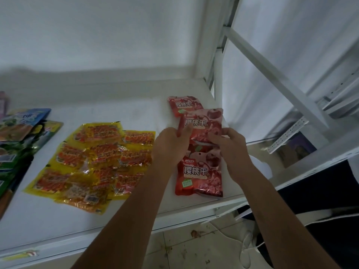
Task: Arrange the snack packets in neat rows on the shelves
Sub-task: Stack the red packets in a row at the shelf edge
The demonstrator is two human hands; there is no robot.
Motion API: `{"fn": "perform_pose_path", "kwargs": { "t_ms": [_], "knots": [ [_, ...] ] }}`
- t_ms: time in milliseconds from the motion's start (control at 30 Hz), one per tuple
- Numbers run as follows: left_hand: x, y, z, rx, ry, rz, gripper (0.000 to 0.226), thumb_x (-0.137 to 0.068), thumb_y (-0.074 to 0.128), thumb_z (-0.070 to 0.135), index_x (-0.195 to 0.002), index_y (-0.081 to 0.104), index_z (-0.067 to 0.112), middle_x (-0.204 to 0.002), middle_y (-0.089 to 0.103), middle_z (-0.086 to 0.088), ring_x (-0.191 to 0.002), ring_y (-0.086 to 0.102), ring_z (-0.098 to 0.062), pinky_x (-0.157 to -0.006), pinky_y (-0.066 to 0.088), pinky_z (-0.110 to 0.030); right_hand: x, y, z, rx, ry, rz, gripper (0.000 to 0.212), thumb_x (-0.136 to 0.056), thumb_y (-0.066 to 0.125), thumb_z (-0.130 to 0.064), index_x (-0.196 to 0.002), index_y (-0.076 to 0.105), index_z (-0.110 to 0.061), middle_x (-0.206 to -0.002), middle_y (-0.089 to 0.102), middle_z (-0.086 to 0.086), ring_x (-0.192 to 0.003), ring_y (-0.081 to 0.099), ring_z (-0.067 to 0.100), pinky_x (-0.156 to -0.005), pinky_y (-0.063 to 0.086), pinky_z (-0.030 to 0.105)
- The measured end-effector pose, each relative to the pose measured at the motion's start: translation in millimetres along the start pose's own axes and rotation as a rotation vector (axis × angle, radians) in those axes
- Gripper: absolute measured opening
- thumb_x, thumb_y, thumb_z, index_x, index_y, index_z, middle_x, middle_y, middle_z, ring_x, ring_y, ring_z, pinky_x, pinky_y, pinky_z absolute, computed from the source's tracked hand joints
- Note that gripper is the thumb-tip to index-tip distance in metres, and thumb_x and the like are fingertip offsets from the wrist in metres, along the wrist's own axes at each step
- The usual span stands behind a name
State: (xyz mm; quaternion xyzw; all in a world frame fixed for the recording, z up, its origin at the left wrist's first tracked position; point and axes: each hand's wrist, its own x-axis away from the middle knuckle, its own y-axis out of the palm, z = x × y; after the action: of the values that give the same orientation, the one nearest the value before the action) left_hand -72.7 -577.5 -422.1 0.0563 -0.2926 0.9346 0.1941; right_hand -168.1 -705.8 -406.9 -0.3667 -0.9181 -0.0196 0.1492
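Both hands hold one red packet (202, 125) — left hand (171, 144) pinches its left edge, right hand (231, 146) its right — near the shelf's (136, 113) right edge, between two more red packets.

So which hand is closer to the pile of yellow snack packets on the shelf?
Left. The left hand sits right beside the yellow packets, at the pile's right edge, gripping the red packet. The right hand holds that packet's far side, farther right.
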Motion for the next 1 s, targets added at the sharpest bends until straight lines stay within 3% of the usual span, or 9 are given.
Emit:
{"fn": "perform_pose_path", "kwargs": {
  "t_ms": [133, 200, 300, 367, 600, 733, 833, 900, 1000],
  "knots": [
    [9, -6, 8, 0.308, 0.035, -0.015, 0.023, -0.094, 0.076, 0.043, -0.083, 0.077, 0.023, -0.083, 0.079, 0.005, -0.077, 0.075, -0.012, -0.073, 0.059, -0.029, 12, 2, 6, -0.05, -0.05, -0.139, 0.018, -0.097, 0.064, -0.005, -0.112, 0.072, -0.002, -0.092, 0.077, 0.006, -0.069, 0.075, 0.009, -0.055, 0.054, 0.018],
    [13, -10, 9, 0.379, 0.003, -0.031, 0.012, -0.09, 0.082, 0.032, -0.081, 0.077, 0.025, -0.086, 0.079, 0.007, -0.082, 0.074, -0.009, -0.079, 0.058, -0.029, 13, 5, 9, -0.045, -0.103, -0.142, 0.015, -0.098, 0.069, -0.015, -0.111, 0.075, -0.009, -0.095, 0.08, 0.003, -0.082, 0.078, 0.014, -0.07, 0.061, 0.028],
    [18, -14, 8, 0.411, -0.046, -0.037, 0.019, -0.086, 0.085, 0.035, -0.082, 0.078, 0.018, -0.086, 0.08, 0.001, -0.085, 0.077, -0.019, -0.083, 0.063, -0.039, 9, 8, 14, 0.009, -0.165, -0.093, 0.01, -0.096, 0.074, -0.024, -0.1, 0.079, -0.016, -0.096, 0.081, 0.006, -0.092, 0.078, 0.027, -0.089, 0.062, 0.053],
    [21, -15, 6, 0.41, -0.057, -0.027, 0.029, -0.086, 0.084, 0.04, -0.088, 0.079, 0.012, -0.086, 0.081, -0.002, -0.086, 0.078, -0.023, -0.086, 0.064, -0.046, 8, 11, 17, 0.055, -0.181, -0.065, 0.013, -0.097, 0.074, -0.028, -0.097, 0.079, -0.015, -0.093, 0.081, 0.006, -0.09, 0.078, 0.029, -0.088, 0.062, 0.056],
    [29, -11, -2, 0.28, 0.066, 0.0, 0.023, -0.107, 0.057, 0.033, -0.102, 0.073, 0.017, -0.092, 0.078, 0.0, -0.086, 0.076, -0.02, -0.086, 0.062, -0.05, 9, 19, 28, 0.128, -0.218, -0.059, 0.024, -0.091, 0.075, -0.034, -0.106, 0.078, -0.015, -0.098, 0.08, 0.003, -0.092, 0.078, 0.025, -0.087, 0.062, 0.054],
    [27, -12, -9, 0.336, 0.011, 0.017, 0.018, -0.102, 0.066, 0.03, -0.099, 0.074, 0.014, -0.091, 0.078, -0.001, -0.086, 0.076, -0.021, -0.085, 0.063, -0.051, 9, 20, 29, 0.196, -0.215, -0.07, 0.039, -0.079, 0.075, -0.049, -0.103, 0.079, -0.018, -0.095, 0.081, 0.0, -0.089, 0.078, 0.023, -0.085, 0.063, 0.052],
    [26, -14, -16, 0.301, -0.001, 0.064, 0.037, -0.098, 0.069, 0.042, -0.086, 0.074, 0.008, -0.078, 0.076, -0.007, -0.074, 0.075, -0.024, -0.074, 0.064, -0.048, 6, 19, 26, 0.359, -0.24, -0.044, 0.043, -0.085, 0.075, -0.057, -0.087, 0.078, -0.015, -0.08, 0.078, 0.0, -0.076, 0.076, 0.019, -0.078, 0.063, 0.042],
    [26, -15, -18, 0.215, -0.012, 0.065, 0.039, -0.098, 0.068, 0.046, -0.077, 0.07, 0.013, -0.067, 0.071, 0.0, -0.063, 0.071, -0.018, -0.064, 0.062, -0.038, 6, 14, 22, 0.588, -0.291, -0.016, 0.047, -0.094, 0.065, -0.058, -0.081, 0.073, -0.014, -0.071, 0.071, -0.003, -0.068, 0.07, 0.014, -0.068, 0.057, 0.028],
    [23, -16, -17, 0.065, 0.01, -0.007, 0.024, -0.098, 0.065, 0.045, -0.09, 0.071, 0.023, -0.08, 0.075, 0.006, -0.072, 0.074, -0.013, -0.069, 0.063, -0.038, 3, 4, 19, 0.863, -0.311, 0.097, 0.061, -0.103, 0.035, -0.068, -0.081, 0.068, -0.021, -0.075, 0.068, 0.002, -0.073, 0.068, 0.024, -0.071, 0.058, 0.036]
  ]
}}
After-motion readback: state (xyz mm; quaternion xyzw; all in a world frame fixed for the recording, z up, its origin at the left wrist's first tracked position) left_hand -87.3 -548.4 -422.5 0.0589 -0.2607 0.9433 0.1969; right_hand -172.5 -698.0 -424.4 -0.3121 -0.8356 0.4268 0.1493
